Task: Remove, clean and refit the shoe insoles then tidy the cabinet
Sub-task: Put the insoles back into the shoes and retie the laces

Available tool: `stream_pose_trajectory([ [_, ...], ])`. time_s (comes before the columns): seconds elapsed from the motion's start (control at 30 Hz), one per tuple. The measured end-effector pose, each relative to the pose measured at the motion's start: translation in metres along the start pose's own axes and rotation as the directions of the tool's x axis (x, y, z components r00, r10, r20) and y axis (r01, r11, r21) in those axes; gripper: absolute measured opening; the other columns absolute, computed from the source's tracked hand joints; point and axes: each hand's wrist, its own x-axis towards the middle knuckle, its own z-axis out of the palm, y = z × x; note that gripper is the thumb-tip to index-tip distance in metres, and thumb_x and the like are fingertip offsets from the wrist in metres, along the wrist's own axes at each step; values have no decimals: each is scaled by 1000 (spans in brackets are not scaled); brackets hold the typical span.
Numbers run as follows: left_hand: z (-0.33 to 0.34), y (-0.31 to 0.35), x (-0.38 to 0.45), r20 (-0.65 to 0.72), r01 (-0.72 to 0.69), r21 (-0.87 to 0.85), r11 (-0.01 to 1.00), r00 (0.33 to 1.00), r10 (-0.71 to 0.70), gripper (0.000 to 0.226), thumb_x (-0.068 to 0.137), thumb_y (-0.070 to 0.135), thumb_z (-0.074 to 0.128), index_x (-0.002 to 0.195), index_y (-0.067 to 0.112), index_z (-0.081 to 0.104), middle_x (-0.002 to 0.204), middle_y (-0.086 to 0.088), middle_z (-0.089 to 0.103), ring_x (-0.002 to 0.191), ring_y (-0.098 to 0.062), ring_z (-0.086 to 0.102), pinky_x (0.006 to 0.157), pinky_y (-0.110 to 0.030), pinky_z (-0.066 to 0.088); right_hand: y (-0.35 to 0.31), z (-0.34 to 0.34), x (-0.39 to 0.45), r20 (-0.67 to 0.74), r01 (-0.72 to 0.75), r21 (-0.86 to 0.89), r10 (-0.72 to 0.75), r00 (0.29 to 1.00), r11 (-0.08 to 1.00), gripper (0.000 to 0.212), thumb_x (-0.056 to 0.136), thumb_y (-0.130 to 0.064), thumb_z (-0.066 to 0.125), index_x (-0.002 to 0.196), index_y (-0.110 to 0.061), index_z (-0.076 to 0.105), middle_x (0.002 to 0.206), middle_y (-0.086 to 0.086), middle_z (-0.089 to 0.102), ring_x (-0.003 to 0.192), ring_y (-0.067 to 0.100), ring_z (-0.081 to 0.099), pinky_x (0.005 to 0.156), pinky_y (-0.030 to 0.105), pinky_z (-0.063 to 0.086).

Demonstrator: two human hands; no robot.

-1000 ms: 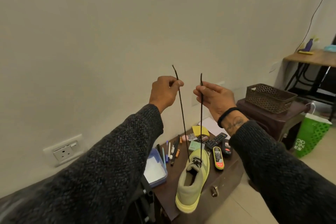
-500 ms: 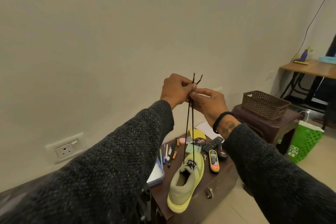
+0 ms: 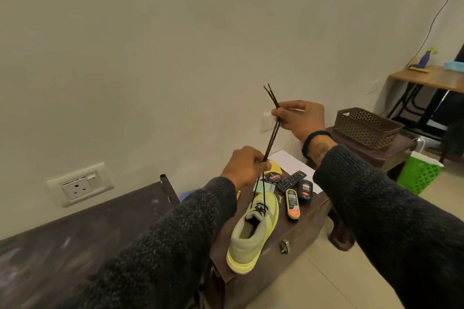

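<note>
A pale green shoe (image 3: 253, 231) with a yellow sole stands on the brown cabinet (image 3: 301, 231), toe pointing away from me. Two dark shoelace ends (image 3: 272, 133) rise taut from its eyelets. My right hand (image 3: 301, 119) pinches both lace ends together near their tips, high above the shoe. My left hand (image 3: 244, 165) is lower and pinches the same laces partway down, just above the cabinet. The inside of the shoe is dark and I cannot tell whether an insole lies in it.
On the cabinet top beyond the shoe lie a yellow-red polish applicator (image 3: 292, 204), a black bottle (image 3: 305, 190), a remote (image 3: 291, 180), a round tin (image 3: 273, 178) and white paper (image 3: 291, 163). A brown basket (image 3: 366, 130) sits on a stool to the right, a green bag (image 3: 419, 172) beside it.
My hands held one lace end each, then met. Now my right hand holds both ends up, and my left hand has slid down the laces toward the shoe.
</note>
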Motion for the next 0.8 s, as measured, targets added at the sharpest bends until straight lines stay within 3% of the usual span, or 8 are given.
stream_pose_trajectory([
  [0.07, -5, -2, 1, -69, -36, 72, 997, 997, 41, 20, 94, 29, 69, 87, 11, 76, 83, -5, 70, 73, -14, 62, 66, -26, 48, 22, -8, 14, -46, 17, -298, -32, 998, 954, 16, 77, -14, 85, 79, -27, 75, 83, 1, 77, 82, 17, 73, 87, 39, 61],
  [0.13, -8, -2, 3, -105, -90, 118, 989, 989, 102, 19, 94, 26, 70, 97, 10, 80, 89, -7, 75, 80, -19, 67, 74, -29, 52, 52, -13, 17, -27, -43, -450, 35, 999, 892, 20, 75, -13, 85, 73, -29, 74, 83, 0, 75, 83, 16, 70, 91, 42, 59],
  [0.23, -5, -1, 7, -125, -160, 185, 970, 975, 184, 18, 93, 25, 69, 92, 13, 82, 80, -5, 75, 72, -19, 66, 66, -27, 47, 93, -8, 1, 85, -121, -517, 192, 978, 847, 22, 78, -5, 82, 72, -24, 74, 83, 6, 75, 84, 25, 71, 82, 41, 61],
  [0.33, 4, -2, 14, -122, -173, 127, 977, 975, 188, 18, 92, 24, 68, 85, 15, 82, 80, -4, 76, 73, -20, 69, 71, -33, 57, 113, -1, -22, 302, -127, -501, 310, 902, 856, 25, 87, 1, 68, 77, -21, 76, 79, 12, 75, 68, 22, 65, 64, 35, 57],
  [0.47, 11, -10, 20, -173, -4, -123, 992, 985, -18, 20, 94, 20, 68, 79, 11, 79, 68, -3, 74, 64, -16, 73, 71, -34, 63, 118, 1, -38, 588, -431, -229, 477, 653, 873, 19, 98, 2, 57, 107, -3, 72, 93, 11, 76, 55, 9, 49, 48, 19, 42],
  [0.6, 17, -30, 26, -180, 201, -353, 914, 944, -277, 16, 92, 16, 70, 86, 4, 78, 70, -10, 75, 65, -20, 75, 71, -37, 64, 130, -11, -33, 677, -581, -198, 538, 501, 790, 29, 103, -3, 47, 125, -1, 64, 93, 9, 68, 60, 8, 48, 51, 17, 45],
  [0.7, 22, -45, 24, -127, 344, -547, 763, 867, -482, 14, 91, 10, 71, 91, -4, 74, 69, -13, 73, 59, -20, 73, 69, -39, 64, 132, -17, -30, 685, -646, -165, 558, 469, 746, 29, 103, -7, 41, 122, -2, 62, 89, 9, 62, 64, 11, 51, 57, 22, 49],
  [0.8, 33, -59, 11, -21, 456, -629, 630, 800, -600, 10, 92, 5, 67, 93, -5, 71, 73, -13, 72, 59, -18, 69, 62, -34, 64, 129, -20, -31, 645, -537, -222, 535, 545, 814, 33, 104, -21, 54, 119, 5, 67, 78, 6, 60, 62, 11, 49, 57, 22, 49],
])
